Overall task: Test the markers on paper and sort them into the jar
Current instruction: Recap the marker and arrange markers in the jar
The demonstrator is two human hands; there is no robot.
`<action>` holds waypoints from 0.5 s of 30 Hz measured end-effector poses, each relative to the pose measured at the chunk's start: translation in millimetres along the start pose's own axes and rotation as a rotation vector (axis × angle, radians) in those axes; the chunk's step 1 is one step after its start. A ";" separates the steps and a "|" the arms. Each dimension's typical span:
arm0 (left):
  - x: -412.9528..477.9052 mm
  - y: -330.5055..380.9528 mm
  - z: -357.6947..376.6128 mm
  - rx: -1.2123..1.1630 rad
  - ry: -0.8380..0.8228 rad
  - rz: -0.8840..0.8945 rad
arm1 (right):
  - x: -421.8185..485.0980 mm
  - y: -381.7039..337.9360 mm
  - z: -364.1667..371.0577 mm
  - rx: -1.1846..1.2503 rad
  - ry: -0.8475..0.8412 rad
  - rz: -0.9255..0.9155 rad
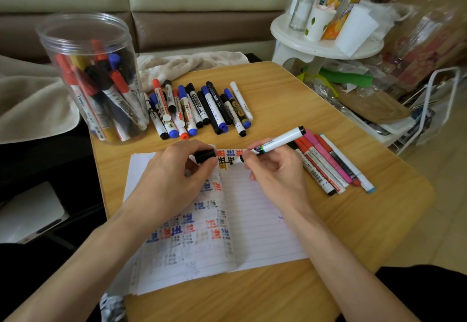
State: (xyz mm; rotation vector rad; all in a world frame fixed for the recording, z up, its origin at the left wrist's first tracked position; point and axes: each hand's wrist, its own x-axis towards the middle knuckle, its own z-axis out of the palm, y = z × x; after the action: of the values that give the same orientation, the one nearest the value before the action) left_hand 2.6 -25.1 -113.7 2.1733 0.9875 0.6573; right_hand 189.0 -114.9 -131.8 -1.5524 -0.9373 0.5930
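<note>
Over the paper (265,220) — marker (283,141), black cap (204,156).

I'm at home, in a living room. A padded cream-and-brown sofa (192,5) runs behind my small wooden table (316,109), with a beige fleece blanket (30,104) on its seat. To my right, a white round stand (298,41) holds a glass jar (300,12), a paper cup (319,22) and household clutter.

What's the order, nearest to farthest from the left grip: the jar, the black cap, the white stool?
1. Black cap: pinched in the left grip itself.
2. Jar: back left on the table.
3. White stool: off the table, far right.
</note>
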 end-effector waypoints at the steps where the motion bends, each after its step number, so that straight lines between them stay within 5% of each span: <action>1: -0.1 0.3 0.1 -0.002 0.003 0.001 | -0.2 0.1 0.6 -0.006 -0.013 -0.009; 15: -0.6 0.5 0.7 -0.003 0.014 0.004 | 0.5 2.5 3.1 -0.062 -0.027 -0.033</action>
State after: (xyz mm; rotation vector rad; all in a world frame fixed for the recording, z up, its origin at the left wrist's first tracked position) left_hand 2.9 -26.0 -114.0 2.1718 0.9893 0.6766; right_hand 187.3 -112.8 -134.8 -1.5842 -1.0084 0.5677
